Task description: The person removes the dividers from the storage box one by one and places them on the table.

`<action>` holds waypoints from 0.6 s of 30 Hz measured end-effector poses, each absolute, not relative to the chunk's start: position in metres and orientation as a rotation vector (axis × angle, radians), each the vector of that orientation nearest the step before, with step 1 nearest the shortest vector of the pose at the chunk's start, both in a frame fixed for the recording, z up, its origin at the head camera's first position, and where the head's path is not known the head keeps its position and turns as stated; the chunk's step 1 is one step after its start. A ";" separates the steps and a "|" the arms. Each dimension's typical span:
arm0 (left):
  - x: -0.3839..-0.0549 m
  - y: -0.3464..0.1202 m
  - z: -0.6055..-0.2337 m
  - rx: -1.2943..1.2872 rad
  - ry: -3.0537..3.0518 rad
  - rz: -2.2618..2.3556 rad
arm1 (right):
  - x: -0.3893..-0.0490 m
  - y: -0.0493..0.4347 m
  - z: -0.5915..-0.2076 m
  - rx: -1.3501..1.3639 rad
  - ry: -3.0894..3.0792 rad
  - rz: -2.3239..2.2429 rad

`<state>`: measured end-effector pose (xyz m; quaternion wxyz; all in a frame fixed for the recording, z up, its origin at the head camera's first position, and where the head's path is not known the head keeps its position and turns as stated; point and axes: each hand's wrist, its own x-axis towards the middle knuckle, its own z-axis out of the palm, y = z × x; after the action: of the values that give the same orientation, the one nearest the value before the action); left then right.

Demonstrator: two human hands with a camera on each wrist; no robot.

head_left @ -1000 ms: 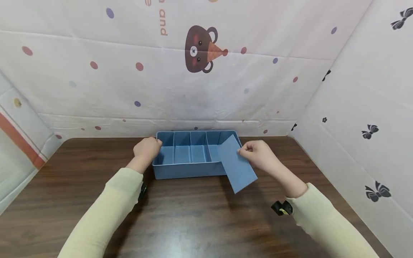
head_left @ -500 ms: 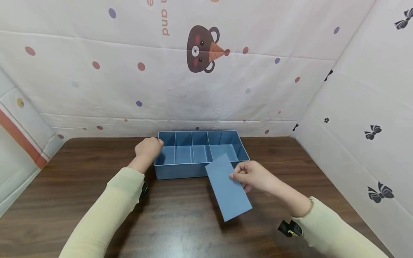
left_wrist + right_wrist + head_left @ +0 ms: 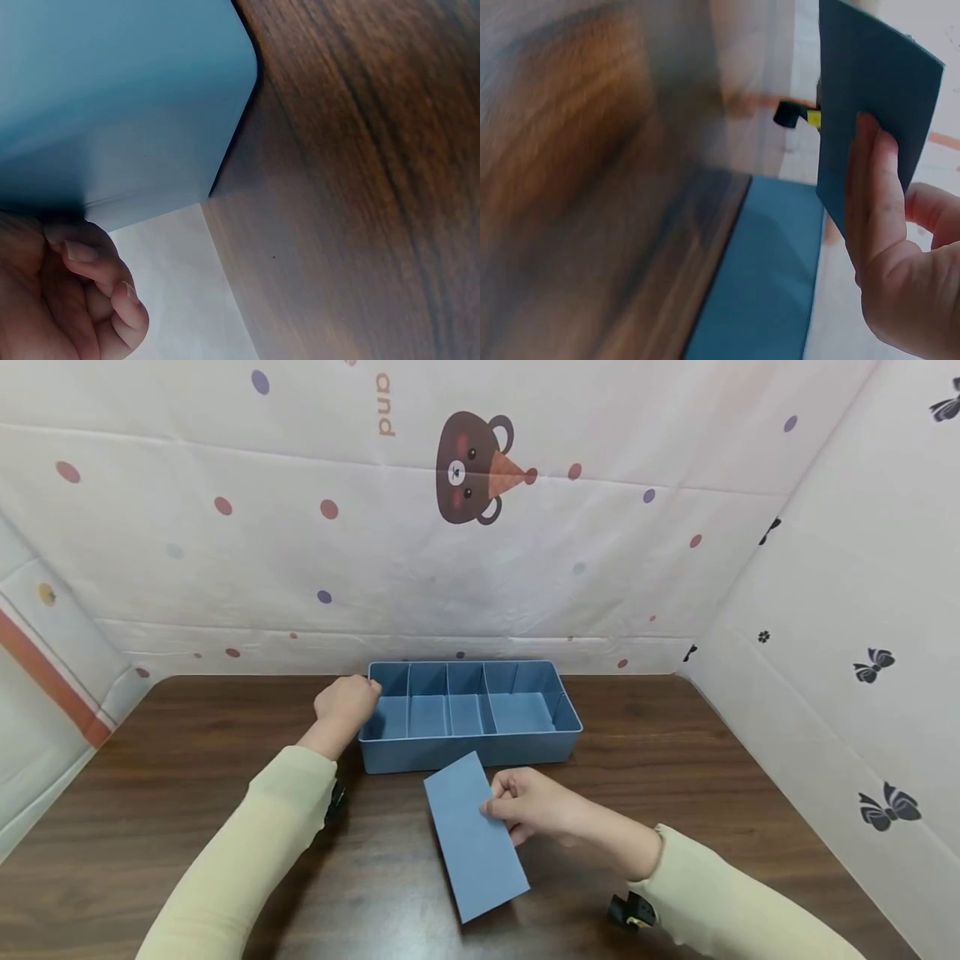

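A blue divided box (image 3: 465, 754) stands on the table, with narrow compartments on its left and a wider one on its right. My left hand (image 3: 347, 703) grips its left end at the rim. In the left wrist view, curled fingers (image 3: 124, 307) lie against the box's outer wall (image 3: 161, 169). In front of the box, my right hand (image 3: 536, 806) pinches a thin blue divider panel (image 3: 472, 843) by its right long edge, holding it tilted. The right wrist view shows straight fingers (image 3: 885, 195) along one face of the panel (image 3: 874, 82), thumb on the other side.
The brown wooden table (image 3: 375, 893) reaches back to a white patterned curtain (image 3: 360, 560) close behind the box. A bow-print curtain (image 3: 825, 718) borders the right side. Small black cameras sit under both wrists, one at the right cuff (image 3: 632, 911).
My right hand has drawn the divider panel out over the box's front wall, then toward me and left. The wide right compartment now shows fully. My left hand stays on the box's end.
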<state>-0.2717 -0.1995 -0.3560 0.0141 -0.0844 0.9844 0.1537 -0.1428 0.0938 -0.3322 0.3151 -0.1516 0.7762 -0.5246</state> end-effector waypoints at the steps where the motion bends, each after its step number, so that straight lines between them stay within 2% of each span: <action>1: -0.272 -0.200 -0.356 -0.262 3.068 0.483 | -0.142 0.090 -0.334 -0.392 2.049 -1.380; 18: -0.271 -0.200 -0.353 -0.264 3.056 0.491 | -0.142 0.020 -0.371 -0.255 2.000 -1.486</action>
<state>-0.2715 -0.1999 -0.3532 0.0176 -0.0851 0.9836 0.1581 -0.1417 0.0204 -0.3715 0.3130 -0.0967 0.7583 -0.5636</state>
